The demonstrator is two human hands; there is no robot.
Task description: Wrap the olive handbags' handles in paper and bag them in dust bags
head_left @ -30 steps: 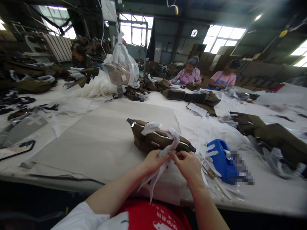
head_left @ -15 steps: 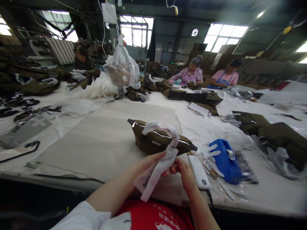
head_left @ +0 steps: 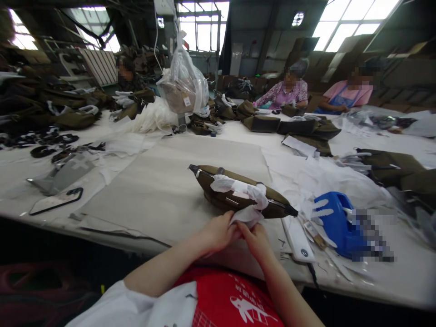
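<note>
An olive-green handbag [head_left: 213,200] with a zipper, dark end tabs and a small metal plate sits just beyond my hands. White wrapping paper [head_left: 248,215] covers its handle [head_left: 235,185], and the loose end hangs toward me. My left hand [head_left: 221,231] grips this loose end from the left with bent fingers. Close beside it, my right hand [head_left: 254,236] pinches the same paper between thumb and fingers. The fingertips of both hands meet, partly hidden under the paper.
A blue plastic holder [head_left: 335,222] and a white power bank [head_left: 298,240] lie to the right. A phone [head_left: 56,201] rests at left. More olive bags [head_left: 391,165] are on the right, and a plastic-wrapped bag [head_left: 184,91] hangs behind. Two co-workers [head_left: 286,91] sit across the table.
The paper's long loose end, which hung over my hands, is now gathered between them. The handle has tipped lower over the bag. My view has tilted down and shifted left.
</note>
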